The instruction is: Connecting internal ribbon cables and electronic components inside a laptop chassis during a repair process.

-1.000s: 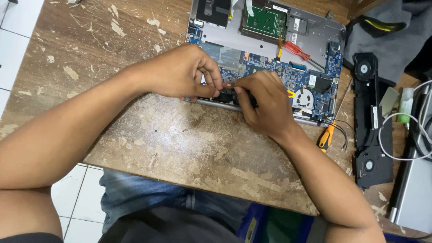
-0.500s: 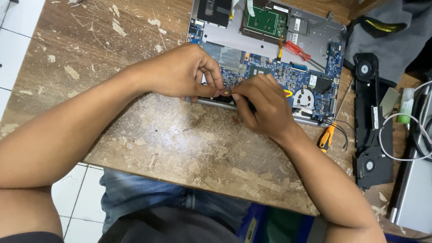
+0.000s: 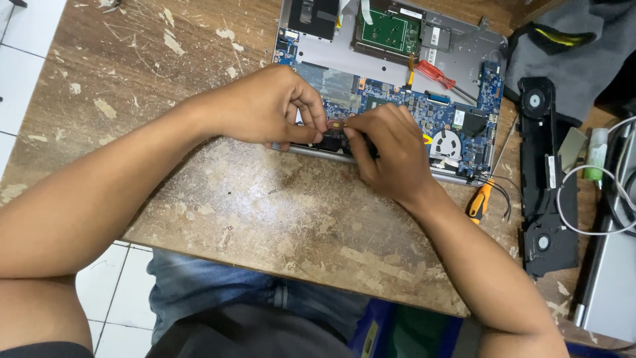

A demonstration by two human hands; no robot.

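Head view, looking down on worn wooden table [image 3: 218, 199].

Left hand [image 3: 265, 106] and right hand [image 3: 391, 156] brought together at near edge of opened laptop chassis [image 3: 464, 56]. Fingertips of both pinched on one small dark part with a brownish tab [image 3: 336, 124], held just above chassis front rail. Exact shape of part not readable: mostly covered by fingers. Whether still seated on board or lifted free: cannot tell.

Blue circuit board [image 3: 411, 106] visible between and behind the hands; left portion hidden under left hand, near edge hidden under right hand. Round fan [image 3: 445, 142] partly covered by right knuckles. Green module [image 3: 387, 30] at far side of chassis; far edge of chassis cut off by frame top.

Red-handled screwdriver [image 3: 437, 74] lying across board, tip end thin and hard to follow. Orange-handled screwdriver [image 3: 480, 199] on table just right of right wrist, shaft running up along chassis side.

Black speaker bar [image 3: 546, 179] well to the right, lying lengthwise. White cable [image 3: 583, 199] looped over it, far end cut off at right edge. Grey cloth [image 3: 570, 46] at upper right, partly out of frame. Grey flat panel [image 3: 613, 285] at lower right, cut off; identity unclear.

Both forearms crossing table from bottom. Denim-clad lap [image 3: 218, 292] under table edge.
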